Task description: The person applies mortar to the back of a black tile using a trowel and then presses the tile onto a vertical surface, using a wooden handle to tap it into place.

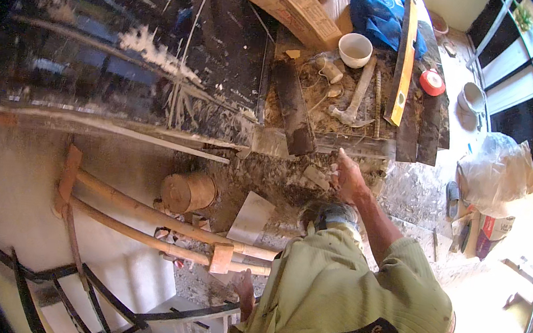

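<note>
My right hand (pixel 348 178) reaches toward the front edge of a dusty wooden work table (pixel 354 145). Its index finger is stretched out, the other fingers are partly bent, and pale dust marks the tips; I see nothing held. My left hand (pixel 245 290) is low beside a wooden ladder (pixel 168 222), fingers apart and partly hidden by my green shirt. On the table lie a hammer (pixel 357 95), a thin rod (pixel 377 100), a dark board (pixel 291 107), a spool of string (pixel 330 72) and a yellow spirit level (pixel 403 70). A white bowl (pixel 355 50) stands behind the hammer.
A cardboard box (pixel 291 5), a blue bag (pixel 381 22) and a red tape roll (pixel 432 82) are also on the table. A dusty black slab (pixel 128 52) spans the left. Below are a round container (pixel 188 194) and pale tile (pixel 251 217); a bucket (pixel 471 99) and plastic bag (pixel 496 174) stand right.
</note>
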The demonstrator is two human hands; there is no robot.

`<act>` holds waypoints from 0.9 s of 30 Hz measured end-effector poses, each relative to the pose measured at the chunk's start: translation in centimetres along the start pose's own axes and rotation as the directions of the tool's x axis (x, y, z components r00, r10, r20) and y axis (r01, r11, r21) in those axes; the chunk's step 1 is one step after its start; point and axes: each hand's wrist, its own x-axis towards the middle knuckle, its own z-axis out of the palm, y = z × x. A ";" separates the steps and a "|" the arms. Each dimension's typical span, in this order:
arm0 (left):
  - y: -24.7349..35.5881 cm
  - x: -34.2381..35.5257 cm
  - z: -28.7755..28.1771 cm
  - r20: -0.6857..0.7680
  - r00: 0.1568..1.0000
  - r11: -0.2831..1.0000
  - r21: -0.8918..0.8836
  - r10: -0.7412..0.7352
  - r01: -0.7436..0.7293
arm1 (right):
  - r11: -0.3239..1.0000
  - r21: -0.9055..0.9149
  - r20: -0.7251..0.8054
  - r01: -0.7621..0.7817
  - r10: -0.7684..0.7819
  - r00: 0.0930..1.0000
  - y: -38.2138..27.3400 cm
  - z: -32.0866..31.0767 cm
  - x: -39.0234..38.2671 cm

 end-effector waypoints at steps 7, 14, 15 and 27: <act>0.4 0.5 0.5 0.158 0.985 0.920 -0.371 -0.075 0.130 | 0.964 0.251 0.259 -0.088 0.021 0.966 -2.9 -0.7 0.0; -0.1 -1.2 0.5 0.046 0.998 0.909 -0.413 -0.039 0.054 | 0.987 0.162 0.319 0.005 -0.057 0.946 -5.9 5.4 -3.6; 1.5 -1.3 1.2 0.127 0.986 0.839 -0.521 -0.107 0.158 | 0.991 0.130 0.337 0.021 -0.064 0.939 -6.5 4.7 -3.8; -6.5 -7.9 5.7 0.088 0.943 0.823 -0.466 -0.322 0.325 | 0.528 -0.437 0.714 0.728 -0.287 0.638 -6.8 16.8 -12.1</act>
